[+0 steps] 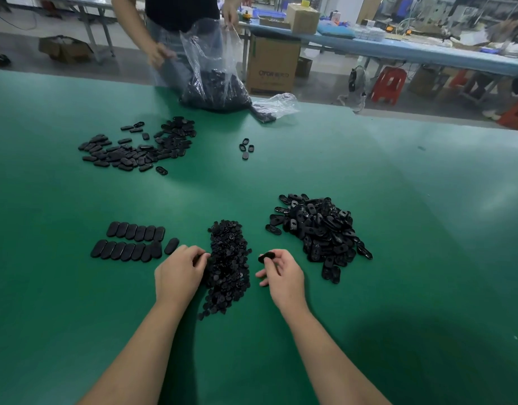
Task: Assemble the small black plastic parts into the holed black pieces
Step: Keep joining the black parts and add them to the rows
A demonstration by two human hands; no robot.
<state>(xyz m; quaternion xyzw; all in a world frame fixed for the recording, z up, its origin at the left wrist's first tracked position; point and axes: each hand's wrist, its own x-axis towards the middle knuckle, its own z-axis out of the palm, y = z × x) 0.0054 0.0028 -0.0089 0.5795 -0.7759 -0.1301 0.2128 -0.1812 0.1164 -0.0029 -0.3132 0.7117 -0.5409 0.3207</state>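
Observation:
A heap of small black plastic parts (pixel 228 264) lies on the green table between my hands. My left hand (pixel 179 273) sits at the heap's left edge, its fingertips curled into the parts; what they pinch is hidden. My right hand (pixel 281 273) pinches one oval black piece (pixel 266 256) just right of the heap, above the table. A pile of holed black oval pieces (pixel 319 232) lies further right. Two neat rows of oval black pieces (pixel 129 242) lie left of my left hand.
Another spread of black oval pieces (pixel 138 147) lies at the far left, and three loose ones (pixel 245 148) lie mid-table. Across the table a person holds a clear plastic bag (pixel 214 74) full of black parts. Cardboard boxes (pixel 274 64) and red stools stand beyond.

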